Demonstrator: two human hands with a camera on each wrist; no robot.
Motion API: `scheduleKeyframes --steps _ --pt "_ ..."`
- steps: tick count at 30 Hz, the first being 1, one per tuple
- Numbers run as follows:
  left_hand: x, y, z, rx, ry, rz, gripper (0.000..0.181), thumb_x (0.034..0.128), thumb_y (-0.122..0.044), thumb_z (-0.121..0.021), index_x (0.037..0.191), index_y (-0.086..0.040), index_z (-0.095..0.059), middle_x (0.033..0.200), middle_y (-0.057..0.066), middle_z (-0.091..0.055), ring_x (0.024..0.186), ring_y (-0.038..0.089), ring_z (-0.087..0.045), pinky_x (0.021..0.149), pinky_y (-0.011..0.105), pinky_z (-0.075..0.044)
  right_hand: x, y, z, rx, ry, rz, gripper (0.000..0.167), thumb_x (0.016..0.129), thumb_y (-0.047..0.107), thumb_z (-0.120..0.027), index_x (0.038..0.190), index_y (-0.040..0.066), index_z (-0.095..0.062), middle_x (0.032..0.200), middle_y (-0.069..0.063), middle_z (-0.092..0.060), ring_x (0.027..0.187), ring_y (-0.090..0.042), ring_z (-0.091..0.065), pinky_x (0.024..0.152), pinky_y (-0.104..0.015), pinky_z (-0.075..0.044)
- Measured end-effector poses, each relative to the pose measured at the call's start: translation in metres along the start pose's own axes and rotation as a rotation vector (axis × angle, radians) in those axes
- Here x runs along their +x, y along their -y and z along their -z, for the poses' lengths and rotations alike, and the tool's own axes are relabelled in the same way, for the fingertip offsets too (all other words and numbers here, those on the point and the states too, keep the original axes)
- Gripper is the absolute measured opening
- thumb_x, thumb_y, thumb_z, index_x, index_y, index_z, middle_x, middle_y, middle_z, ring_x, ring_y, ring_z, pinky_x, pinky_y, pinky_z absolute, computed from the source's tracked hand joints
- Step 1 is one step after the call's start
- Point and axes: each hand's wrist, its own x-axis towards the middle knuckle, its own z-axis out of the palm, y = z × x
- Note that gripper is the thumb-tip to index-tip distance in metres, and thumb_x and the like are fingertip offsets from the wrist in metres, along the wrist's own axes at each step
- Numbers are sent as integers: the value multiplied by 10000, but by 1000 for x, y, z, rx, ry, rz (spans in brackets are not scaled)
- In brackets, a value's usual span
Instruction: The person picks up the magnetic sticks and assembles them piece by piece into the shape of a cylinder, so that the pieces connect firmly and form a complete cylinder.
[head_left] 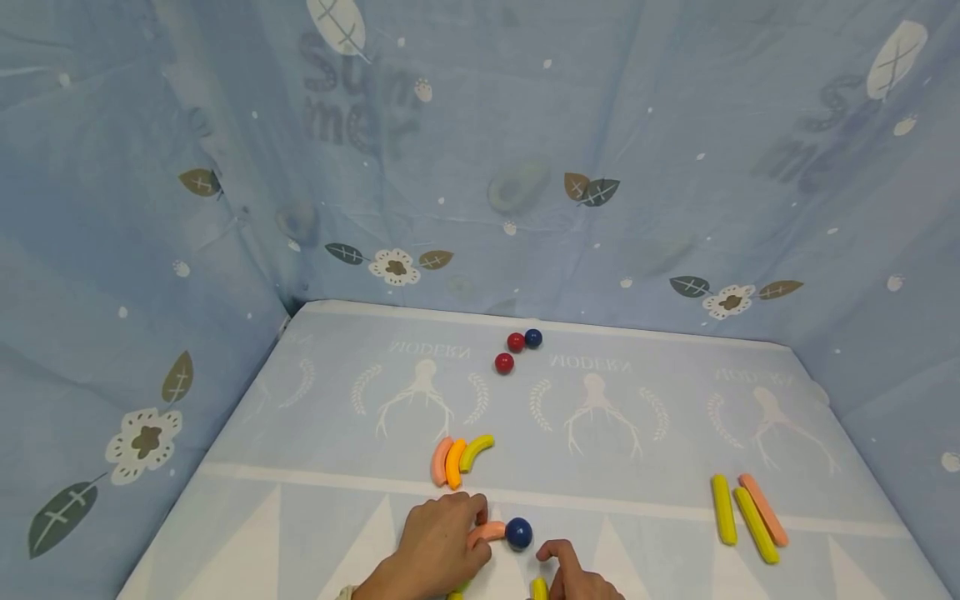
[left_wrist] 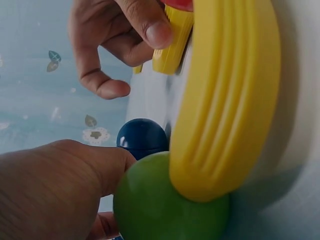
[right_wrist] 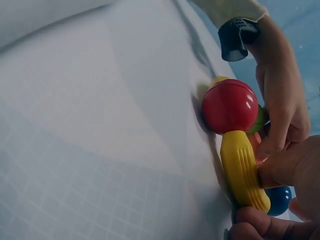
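Note:
My left hand [head_left: 438, 546] pinches a salmon curved rod [head_left: 491, 531] between thumb and fingers; its far end touches a blue ball [head_left: 518, 533]. Under that hand, a green ball [left_wrist: 165, 200] touches a large yellow curved rod [left_wrist: 225, 100]. To the right, my right hand [head_left: 581, 579] pinches a short yellow rod [right_wrist: 242, 170] between thumb and fingers. One end of this rod meets a red ball [right_wrist: 230, 106]. In the head view both hands are partly cut off by the bottom edge, and the balls nearest me are hidden there.
Past the left hand lie salmon, orange [head_left: 454, 464] and yellow curved rods. Two red balls [head_left: 505, 363] and a blue ball [head_left: 533, 337] sit near the back wall. At right lie two yellow rods [head_left: 723, 508] and a salmon straight rod [head_left: 763, 510]. Patterned cloth surrounds the table.

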Motion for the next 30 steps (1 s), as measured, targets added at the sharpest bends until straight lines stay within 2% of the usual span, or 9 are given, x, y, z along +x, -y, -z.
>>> scheduleKeyframes --steps 5,12,18,30 --pt "-1 -2 -1 -9 16 2 156 780 -277 -739 848 -242 -604 647 -111 -443 526 101 -419 468 295 -343 0 -1 1 6 -17 31 496 860 356 -749 1151 150 -404 625 134 -454 467 -42 -422 463 -244 -361" --pt "-1 -4 -1 -3 30 2 147 785 -280 -746 846 -248 -616 644 -112 -440 523 96 -416 466 290 -341 2 -2 4 41 7 35 521 862 378 -744 1173 142 -399 629 133 -475 476 -44 -436 466 -245 -365" --pt "-1 -4 -3 2 16 -21 141 779 -263 -737 829 -244 -606 641 -117 -431 505 91 -403 456 289 -333 3 -3 6 42 16 26 526 863 387 -740 1173 136 -397 631 132 -480 478 -48 -437 466 -246 -361" --pt "-3 -4 -5 -19 12 -85 151 766 -235 -740 837 -239 -607 648 -143 -423 490 61 -392 451 264 -325 1 -2 6 52 -27 103 493 884 366 -722 1170 120 -404 631 173 -473 463 -9 -420 443 -233 -349"
